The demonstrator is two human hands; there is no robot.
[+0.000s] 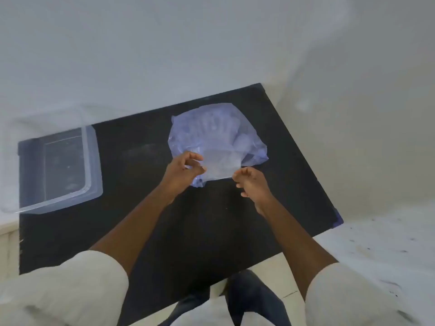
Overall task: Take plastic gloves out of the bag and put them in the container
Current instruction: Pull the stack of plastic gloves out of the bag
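**Pulling a clear glove from the bag**

I am looking down at a dark counter set against a pale wall. A translucent blue bag is lying toward the far right corner, crumpled, with pale plastic gloves showing through it. My left hand and right hand are working at the bag's near opening, apart from each other, each pinching one side of a clear glove that is sticking out between them. An open, empty-looking clear container is sitting at the counter's far left corner, well apart from the bag. I am judging the glove to be feather-light, limp, slippery and clingy, so I am favouring a firm pinch at its cuff edge.
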